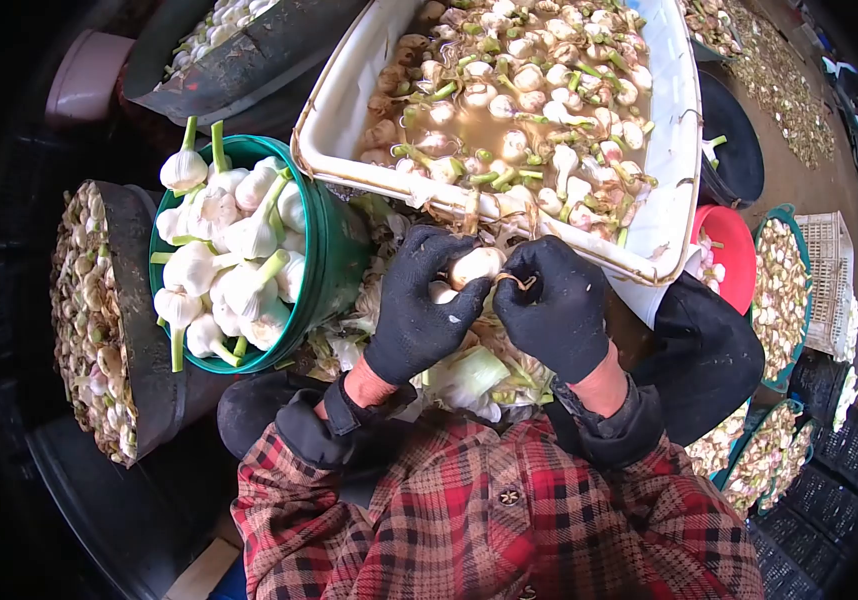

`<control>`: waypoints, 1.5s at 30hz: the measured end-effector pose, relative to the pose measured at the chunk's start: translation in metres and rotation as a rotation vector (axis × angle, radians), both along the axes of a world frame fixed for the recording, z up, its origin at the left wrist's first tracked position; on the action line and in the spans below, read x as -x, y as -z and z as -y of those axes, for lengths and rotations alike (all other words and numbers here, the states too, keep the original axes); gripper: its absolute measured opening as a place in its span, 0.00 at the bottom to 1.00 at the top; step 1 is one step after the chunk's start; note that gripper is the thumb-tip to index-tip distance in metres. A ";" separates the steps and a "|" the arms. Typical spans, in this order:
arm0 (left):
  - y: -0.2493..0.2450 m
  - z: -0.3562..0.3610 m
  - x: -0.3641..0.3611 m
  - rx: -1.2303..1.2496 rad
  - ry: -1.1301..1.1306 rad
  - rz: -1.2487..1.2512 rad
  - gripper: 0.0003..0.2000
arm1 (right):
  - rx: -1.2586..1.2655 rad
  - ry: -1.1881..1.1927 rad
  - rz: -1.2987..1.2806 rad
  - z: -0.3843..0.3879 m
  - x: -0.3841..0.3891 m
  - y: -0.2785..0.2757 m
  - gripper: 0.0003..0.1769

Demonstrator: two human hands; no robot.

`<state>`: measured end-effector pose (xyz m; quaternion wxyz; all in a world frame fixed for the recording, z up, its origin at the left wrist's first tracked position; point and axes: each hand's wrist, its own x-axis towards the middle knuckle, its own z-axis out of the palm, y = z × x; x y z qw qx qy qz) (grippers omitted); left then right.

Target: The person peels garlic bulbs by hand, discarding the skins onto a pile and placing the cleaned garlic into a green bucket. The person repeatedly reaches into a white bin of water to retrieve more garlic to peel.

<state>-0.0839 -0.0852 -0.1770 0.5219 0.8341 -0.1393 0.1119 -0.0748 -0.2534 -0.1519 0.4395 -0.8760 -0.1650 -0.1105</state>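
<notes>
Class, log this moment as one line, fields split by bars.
left hand: holds garlic bulb | right hand: pinches brown strip | left: green bucket, garlic inside | ahead: white tub, bulbs in water

White tub (341,125): brightly lit, small glints on the murky water (469,125).
Garlic bulbs (249,235): whites nearly washed out, soft shading between them.
Plaid shirt (419,500): evenly lit, reasonably sharp.
Black crates (839,500): dim, softer, bent by wide-lens distortion (corners fall to black).
</notes>
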 end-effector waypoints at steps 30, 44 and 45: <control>-0.007 -0.002 0.005 0.526 0.300 -0.704 0.29 | 0.076 -0.121 0.006 0.021 0.006 -0.008 0.09; -0.004 -0.002 0.005 0.055 0.435 -0.495 0.30 | 0.082 -0.084 -0.059 0.022 0.015 0.034 0.05; -0.001 -0.001 0.006 0.096 0.457 -0.474 0.30 | 0.051 -0.078 -0.121 0.023 0.015 0.038 0.04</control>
